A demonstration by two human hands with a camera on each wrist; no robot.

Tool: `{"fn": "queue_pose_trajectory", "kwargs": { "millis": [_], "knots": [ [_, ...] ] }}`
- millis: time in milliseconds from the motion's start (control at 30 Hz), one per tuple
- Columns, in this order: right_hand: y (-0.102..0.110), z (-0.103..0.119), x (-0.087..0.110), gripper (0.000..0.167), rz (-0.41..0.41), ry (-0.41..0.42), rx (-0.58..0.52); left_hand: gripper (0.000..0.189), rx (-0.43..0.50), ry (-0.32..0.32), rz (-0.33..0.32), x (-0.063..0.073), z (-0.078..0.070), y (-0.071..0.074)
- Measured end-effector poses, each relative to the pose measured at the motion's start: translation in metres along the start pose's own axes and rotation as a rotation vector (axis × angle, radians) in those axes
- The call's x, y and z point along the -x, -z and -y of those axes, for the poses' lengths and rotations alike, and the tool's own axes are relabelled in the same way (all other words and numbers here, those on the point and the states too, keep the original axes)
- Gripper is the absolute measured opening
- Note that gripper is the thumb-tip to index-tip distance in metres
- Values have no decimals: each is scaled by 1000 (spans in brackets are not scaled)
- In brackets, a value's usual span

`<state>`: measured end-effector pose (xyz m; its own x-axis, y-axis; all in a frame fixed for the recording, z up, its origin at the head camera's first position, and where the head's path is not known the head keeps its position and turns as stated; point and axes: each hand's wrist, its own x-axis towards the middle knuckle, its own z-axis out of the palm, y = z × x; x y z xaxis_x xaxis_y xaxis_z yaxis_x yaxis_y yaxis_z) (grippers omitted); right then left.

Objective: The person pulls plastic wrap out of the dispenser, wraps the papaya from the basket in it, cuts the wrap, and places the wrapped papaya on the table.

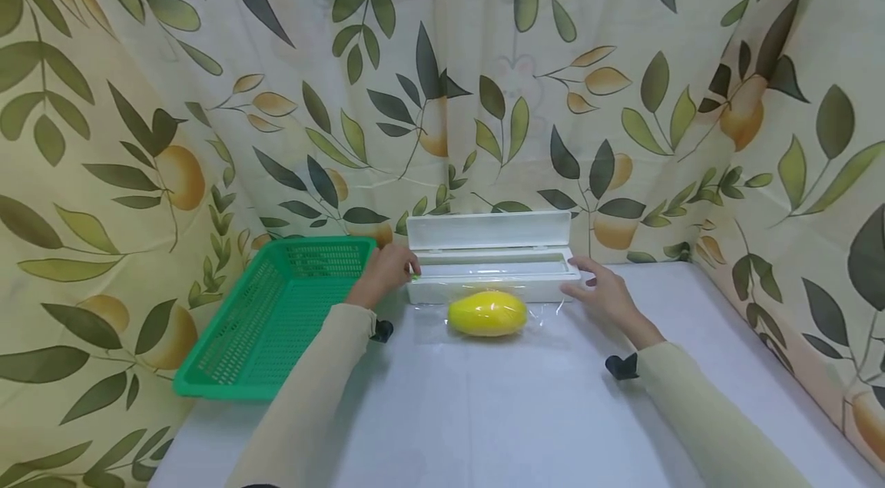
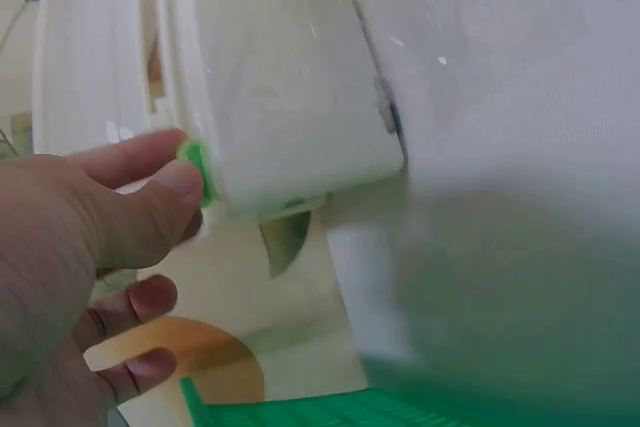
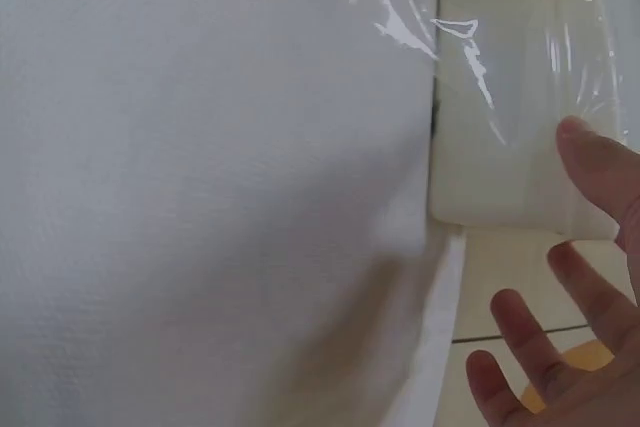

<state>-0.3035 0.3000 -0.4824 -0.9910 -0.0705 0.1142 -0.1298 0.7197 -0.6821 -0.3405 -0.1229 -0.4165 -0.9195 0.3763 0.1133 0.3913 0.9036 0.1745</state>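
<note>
A long white cling film dispenser lies with its lid raised. Clear film comes out over its front onto the tabletop. On that film sits a yellow, oval, fruit-shaped thing with a smooth skin. At the dispenser's left end, my left hand pinches a small green slider between thumb and index finger; its other fingers are loosely bent. My right hand holds the right end, thumb on the film-covered front and index finger over the top, the other fingers spread out.
To the left, beside my left forearm, stands a green plastic basket with perforated walls. A white cloth covers the table. Behind and at both sides hangs a leaf-and-fruit patterned curtain, close behind the raised lid.
</note>
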Motion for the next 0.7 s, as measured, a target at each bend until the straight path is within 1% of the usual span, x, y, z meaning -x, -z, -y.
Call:
{"fn": "queue_pose_trajectory", "kwargs": {
  "millis": [100,200,300,367,467,567,700],
  "knots": [
    [2,2,-1,70,23,13,18,10,-30,-3,-14,3,-4,-1],
    [4,3,-1,70,52,31,41,12,-63,4,-46,6,-11,-4],
    [6,4,0,69,71,71,70,10,-105,19,-88,9,-18,-9],
    [7,5,2,67,63,109,90,8,-129,39,-99,11,-21,-14],
    [8,8,5,58,26,157,104,7,-143,71,-120,12,-23,-19],
    [7,12,9,45,-5,198,99,5,-129,97,-143,14,-24,-22],
    [5,19,13,24,-27,203,71,4,-89,106,-178,17,-22,-23]
  ]
}}
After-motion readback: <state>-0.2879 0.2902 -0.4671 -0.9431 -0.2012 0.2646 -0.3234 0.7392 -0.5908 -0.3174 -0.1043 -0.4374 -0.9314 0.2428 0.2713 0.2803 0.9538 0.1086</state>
